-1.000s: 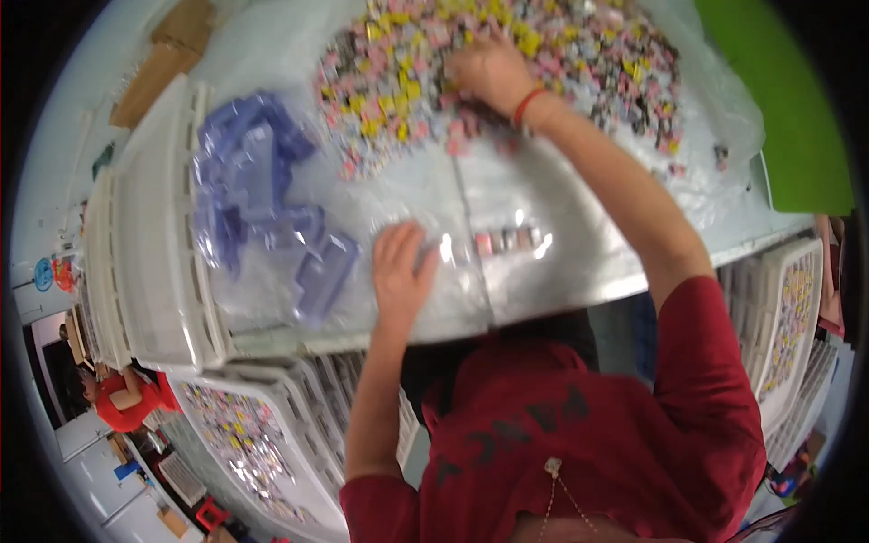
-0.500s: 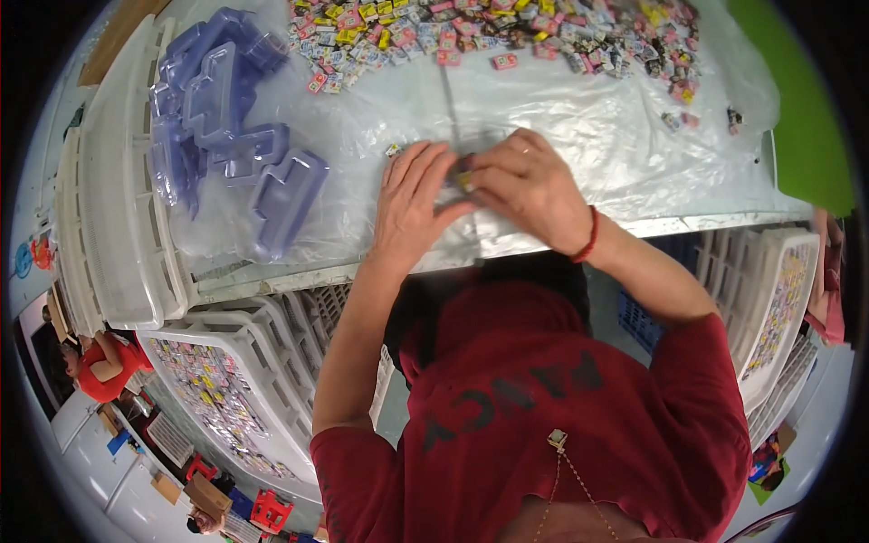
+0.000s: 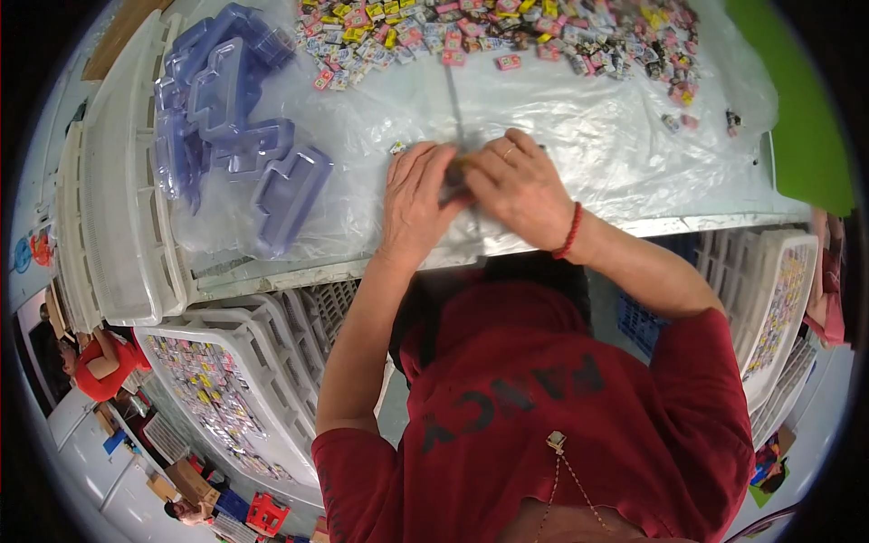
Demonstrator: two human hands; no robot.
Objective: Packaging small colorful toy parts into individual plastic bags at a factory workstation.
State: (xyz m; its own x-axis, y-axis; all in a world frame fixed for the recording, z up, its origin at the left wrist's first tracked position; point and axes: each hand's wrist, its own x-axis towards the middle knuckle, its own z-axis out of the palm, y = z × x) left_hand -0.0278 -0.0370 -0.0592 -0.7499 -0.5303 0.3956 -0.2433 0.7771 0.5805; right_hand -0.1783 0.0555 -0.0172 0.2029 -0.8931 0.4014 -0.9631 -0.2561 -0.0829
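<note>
My left hand [image 3: 415,204] and my right hand [image 3: 523,190] meet over the plastic-covered table near its front edge. Between their fingertips is a small dark, blurred thing [image 3: 454,184], too smeared to name. The left hand's fingers lie close together around its left side, while the right thumb and fingers pinch at its right. A small white-and-green box-like piece [image 3: 397,147] lies by the left fingertips. Farther back spreads a heap of tiny printed box-shaped pieces [image 3: 454,57] in pink, yellow, white and black.
Clear bluish plastic trays [image 3: 291,201] are piled at the left of the table. Beyond them stand white plastic crates [image 3: 122,195]. Crates holding many small pieces [image 3: 204,385] stack below left, and another loaded crate [image 3: 780,303] stands at right. A green sheet [image 3: 801,118] borders the table's right side.
My right hand has shifted slightly left, closer to the left hand. The small thing between them has moved a little left and remains blurred.
</note>
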